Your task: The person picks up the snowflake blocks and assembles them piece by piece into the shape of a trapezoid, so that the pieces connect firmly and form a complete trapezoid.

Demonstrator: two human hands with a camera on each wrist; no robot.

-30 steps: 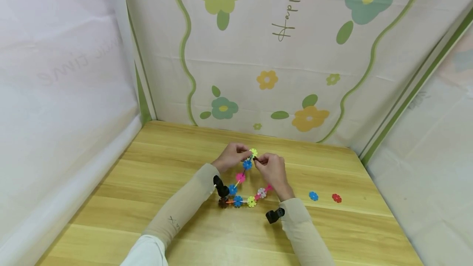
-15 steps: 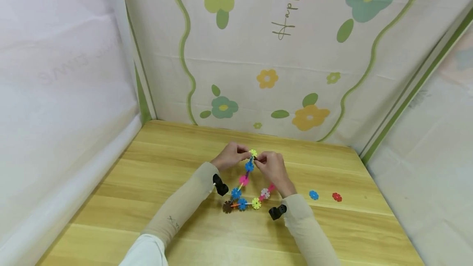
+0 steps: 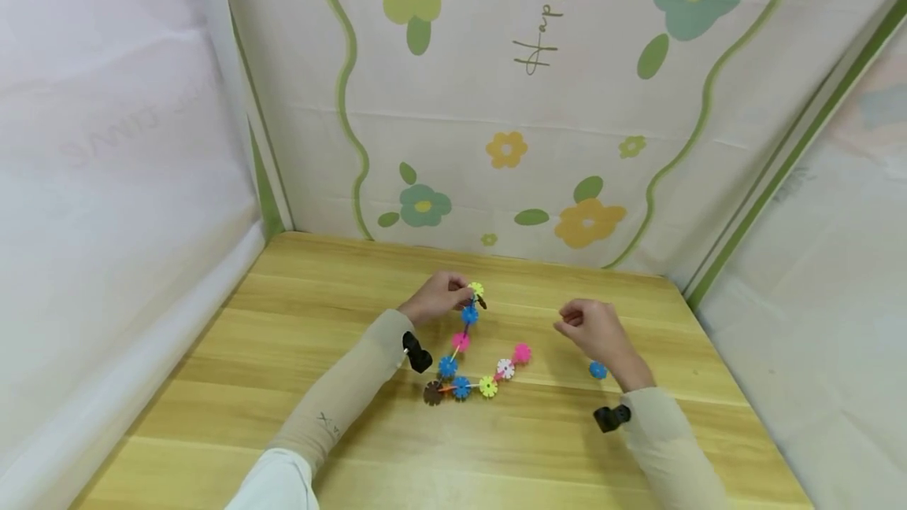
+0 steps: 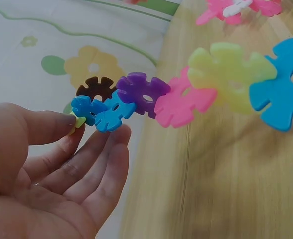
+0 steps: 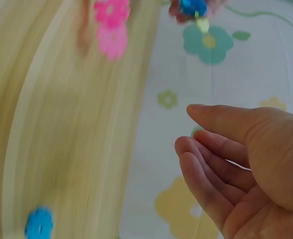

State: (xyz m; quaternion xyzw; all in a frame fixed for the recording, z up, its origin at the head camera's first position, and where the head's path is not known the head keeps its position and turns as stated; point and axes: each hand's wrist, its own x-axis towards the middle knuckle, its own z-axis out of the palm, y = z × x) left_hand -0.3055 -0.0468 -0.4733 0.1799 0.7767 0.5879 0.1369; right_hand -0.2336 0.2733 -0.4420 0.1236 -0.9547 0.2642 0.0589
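My left hand (image 3: 434, 297) pinches the yellow-green notched plastic disc (image 3: 477, 290) at the far end of a chain of snowflake-shaped interlocking discs (image 3: 460, 341). A dark brown disc (image 4: 95, 87) sits at that same end, beside the blue ones, clear of the fingertips. From there the chain runs toward me, bends at a brown disc (image 3: 434, 393) and ends at a pink disc (image 3: 523, 353). To the right, my right hand (image 3: 598, 333) hovers above the table with relaxed fingers and nothing in them. Just below it lies a loose blue disc (image 3: 598, 369), partly covered by the hand.
The wooden table (image 3: 340, 431) is bounded by a printed cloth wall (image 3: 453, 101) at the back and pale cloth on both sides. No red disc shows in the head view now; the right forearm covers that area.
My right hand has let go of the brown disc, which stays on the chain, and has moved right over the loose discs. The left hand keeps its pinch, almost in place.
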